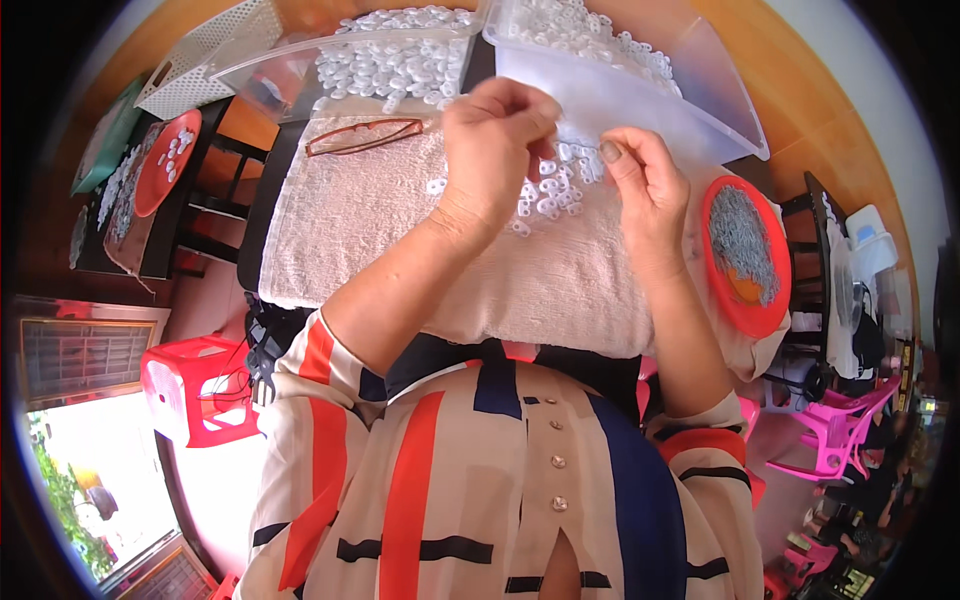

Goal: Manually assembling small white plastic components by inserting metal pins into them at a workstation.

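A loose pile of small white plastic pieces with holes lies on a pinkish towel before me. My left hand is raised over the pile's left side, its fingers curled together; whatever they pinch is hidden or too small to name. Just right of the pile, my right hand has its thumb and fingers brought together, close to some of the white pieces; I cannot make out what is between the fingertips. To the right, a red plate holds many small grey metal-looking parts.
Brown-framed glasses lie at the towel's far left. Behind stand two clear bins, a left one and a right one, full of white pieces. A side table at left carries another red plate. Red stool, pink chair.
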`<state>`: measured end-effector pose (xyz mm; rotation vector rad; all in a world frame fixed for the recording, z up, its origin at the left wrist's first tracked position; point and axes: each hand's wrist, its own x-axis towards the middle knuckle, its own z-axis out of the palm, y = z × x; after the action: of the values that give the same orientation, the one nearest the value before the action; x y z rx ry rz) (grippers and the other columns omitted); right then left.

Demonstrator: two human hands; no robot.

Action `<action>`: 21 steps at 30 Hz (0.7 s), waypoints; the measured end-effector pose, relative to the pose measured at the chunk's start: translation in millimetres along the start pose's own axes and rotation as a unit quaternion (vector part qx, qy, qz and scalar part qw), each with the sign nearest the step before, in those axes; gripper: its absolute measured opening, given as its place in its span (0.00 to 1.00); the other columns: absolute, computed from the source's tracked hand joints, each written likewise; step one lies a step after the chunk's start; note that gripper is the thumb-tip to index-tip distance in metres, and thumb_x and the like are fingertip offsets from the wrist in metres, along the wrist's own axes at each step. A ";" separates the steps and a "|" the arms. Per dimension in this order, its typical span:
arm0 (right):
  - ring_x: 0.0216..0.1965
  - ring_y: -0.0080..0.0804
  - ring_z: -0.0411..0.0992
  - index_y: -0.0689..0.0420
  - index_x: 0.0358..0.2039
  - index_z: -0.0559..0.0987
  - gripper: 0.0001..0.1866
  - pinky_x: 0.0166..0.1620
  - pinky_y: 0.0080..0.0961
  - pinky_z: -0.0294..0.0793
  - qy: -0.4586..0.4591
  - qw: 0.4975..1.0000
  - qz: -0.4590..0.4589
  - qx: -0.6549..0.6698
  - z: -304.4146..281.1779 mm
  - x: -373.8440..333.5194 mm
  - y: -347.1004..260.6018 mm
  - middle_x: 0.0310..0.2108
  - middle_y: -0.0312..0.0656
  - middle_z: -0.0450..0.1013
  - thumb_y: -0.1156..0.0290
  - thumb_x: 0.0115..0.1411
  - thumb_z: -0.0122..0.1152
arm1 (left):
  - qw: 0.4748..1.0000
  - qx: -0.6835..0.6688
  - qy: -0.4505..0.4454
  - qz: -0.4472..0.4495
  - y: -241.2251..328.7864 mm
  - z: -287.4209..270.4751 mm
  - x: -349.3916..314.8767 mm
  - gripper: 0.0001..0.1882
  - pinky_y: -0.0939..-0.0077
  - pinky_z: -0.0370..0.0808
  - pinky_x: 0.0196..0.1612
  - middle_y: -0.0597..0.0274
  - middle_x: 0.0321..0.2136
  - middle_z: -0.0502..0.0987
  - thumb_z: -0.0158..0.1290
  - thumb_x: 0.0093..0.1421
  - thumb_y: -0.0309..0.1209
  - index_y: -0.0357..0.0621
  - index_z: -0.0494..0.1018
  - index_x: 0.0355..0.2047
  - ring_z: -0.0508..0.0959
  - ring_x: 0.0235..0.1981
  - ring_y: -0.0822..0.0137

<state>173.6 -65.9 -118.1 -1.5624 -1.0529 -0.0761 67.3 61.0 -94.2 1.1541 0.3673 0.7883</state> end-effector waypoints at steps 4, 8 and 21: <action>0.27 0.21 0.70 0.61 0.34 0.76 0.03 0.31 0.19 0.69 -0.038 0.987 -0.092 -0.123 -2.0 -2.7 10.0 0.26 0.34 0.73 0.76 0.59 0.58 | 0.992 -0.099 0.050 0.066 9.9 -14.8 14.3 0.05 0.79 0.69 0.17 0.56 0.23 0.75 0.55 0.59 0.23 0.32 0.72 0.29 0.74 0.18 0.70; 0.30 0.36 0.74 0.58 0.34 0.77 0.07 0.36 0.28 0.73 -0.108 0.953 -0.156 -0.238 8.3 -3.0 -5.8 0.28 0.41 0.74 0.81 0.53 0.57 | 0.982 -0.139 0.093 0.083 19.3 -23.3 20.9 0.05 0.78 0.69 0.17 0.57 0.22 0.75 0.54 0.60 0.24 0.33 0.72 0.29 0.74 0.18 0.69; 0.35 0.50 0.74 0.54 0.38 0.79 0.11 0.39 0.43 0.73 -0.247 0.856 -0.120 -0.439 27.8 15.7 -3.6 0.36 0.44 0.73 0.75 0.53 0.57 | 0.981 -0.160 0.104 0.034 21.4 -24.2 20.0 0.04 0.77 0.66 0.15 0.57 0.21 0.74 0.53 0.58 0.22 0.33 0.71 0.28 0.72 0.16 0.69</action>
<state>167.0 -34.7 -114.9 -2.3317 -1.7746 -0.3889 57.9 95.5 -81.4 0.7881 0.3604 0.9931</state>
